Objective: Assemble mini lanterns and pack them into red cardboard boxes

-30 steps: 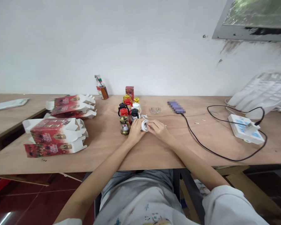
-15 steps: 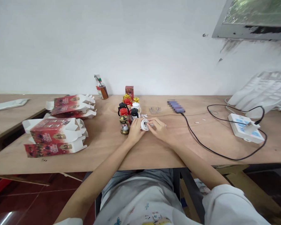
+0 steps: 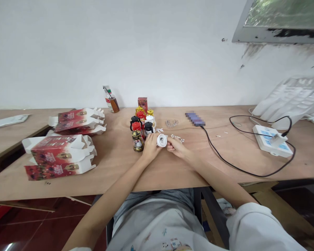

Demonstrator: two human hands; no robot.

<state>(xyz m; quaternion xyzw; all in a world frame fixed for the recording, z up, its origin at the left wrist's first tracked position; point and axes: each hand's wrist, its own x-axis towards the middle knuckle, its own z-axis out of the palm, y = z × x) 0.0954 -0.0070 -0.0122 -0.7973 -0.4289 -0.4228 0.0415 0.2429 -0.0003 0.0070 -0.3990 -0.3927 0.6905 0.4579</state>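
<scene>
My left hand point(image 3: 150, 146) is closed around a small white lantern point(image 3: 161, 140), tilted so that its round hollow underside faces me; something metallic shows inside. At its right edge, my right hand point(image 3: 177, 146) has its fingers curled together. What they pinch, if anything, is too small to make out. Just left of my left hand stand several miniature lanterns: a bronze one point(image 3: 137, 141), a red one point(image 3: 136, 127), a black one point(image 3: 148, 128) and a white one point(image 3: 150, 120) among them. Small white pieces point(image 3: 178, 138) lie behind my right hand.
Clear small parts point(image 3: 171, 123) lie farther back. Red printed boxes point(image 3: 60, 153) are at left, a bottle point(image 3: 112, 101) by the wall. To the right are a phone point(image 3: 195, 119) with a black cable point(image 3: 219, 157), and a white power strip point(image 3: 272, 141).
My right hand has drawn back from the lantern's opening to its right edge, and its fingers have curled in. The lantern's underside now faces me more fully. The whole view has shifted slightly.
</scene>
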